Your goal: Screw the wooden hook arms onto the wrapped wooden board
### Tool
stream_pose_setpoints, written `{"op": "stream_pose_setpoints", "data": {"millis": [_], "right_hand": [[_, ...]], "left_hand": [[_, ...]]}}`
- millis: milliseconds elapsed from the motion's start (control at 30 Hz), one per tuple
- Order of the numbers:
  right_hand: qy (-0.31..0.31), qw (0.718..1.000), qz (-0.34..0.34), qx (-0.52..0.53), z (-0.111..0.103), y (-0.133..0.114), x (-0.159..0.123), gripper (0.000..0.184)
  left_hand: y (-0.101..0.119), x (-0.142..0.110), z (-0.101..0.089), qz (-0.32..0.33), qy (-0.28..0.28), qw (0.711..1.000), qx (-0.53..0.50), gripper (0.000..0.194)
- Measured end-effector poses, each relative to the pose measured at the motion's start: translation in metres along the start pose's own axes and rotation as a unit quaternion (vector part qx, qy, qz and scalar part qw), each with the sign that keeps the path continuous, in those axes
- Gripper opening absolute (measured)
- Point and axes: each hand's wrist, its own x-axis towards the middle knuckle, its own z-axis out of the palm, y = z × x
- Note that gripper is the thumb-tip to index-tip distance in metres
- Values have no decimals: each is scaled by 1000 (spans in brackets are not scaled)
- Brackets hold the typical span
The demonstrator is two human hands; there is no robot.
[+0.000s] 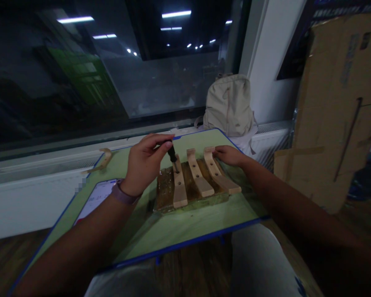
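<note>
My left hand (145, 161) grips the screwdriver (172, 152), tip at a hole in the wooden piece (179, 194) below it; pushed askew, it could slip. My right hand (230, 155) touches another piece (220, 176), grip unclear, so the first, unsteadied, might twist.

The left hand (146, 159) was arched, thumb (165, 147) and fingers (157, 137) drawn together, the left forearm (89, 229) slanting from lower left. The right hand (230, 155), on an extended right forearm (278, 202), appeared curled, though dimly seen.
</note>
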Motion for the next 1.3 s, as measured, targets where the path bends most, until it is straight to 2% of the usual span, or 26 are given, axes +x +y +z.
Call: {"op": "stream_pose_setpoints", "data": {"millis": [67,133,367,433,533,600,833,1033,1100,1233,1300], "right_hand": [[-1,1000,-1,0,0,0,0,43],[-4,1000,-3,-1,0,0,0,44],[-12,1000,-5,-7,-1,0,1,46],[-12,1000,-3,-10,-1,0,1,46],[-13,1000,-1,-13,-2,-2,1,46],[-16,1000,0,-14,-2,-2,1,46],[-12,1000,1,-6,-2,-1,0,46],[-11,1000,0,-3,-3,-3,0,46],[-12,1000,1,-3,-3,-3,0,46],[-16,1000,2,0,-4,-4,-1,47],[-19,1000,2,1,-4,-4,-1,47]], "left_hand": [[1,-1,2,-29,-15,997,-73,25],[1,-3,5,-39,-17,992,-117,22],[-6,-2,6,3,44,997,-66,18],[-5,0,4,-13,28,997,-64,16],[-2,-1,3,-45,-26,992,-115,24],[-2,-3,5,-48,-36,988,-139,25],[-10,-4,5,26,50,998,-34,15],[-7,-6,7,-21,16,996,-89,23],[-5,-7,9,-1,16,996,-93,20],[-6,-6,8,82,46,995,-19,12],[-7,-5,6,94,56,994,10,9]]}}
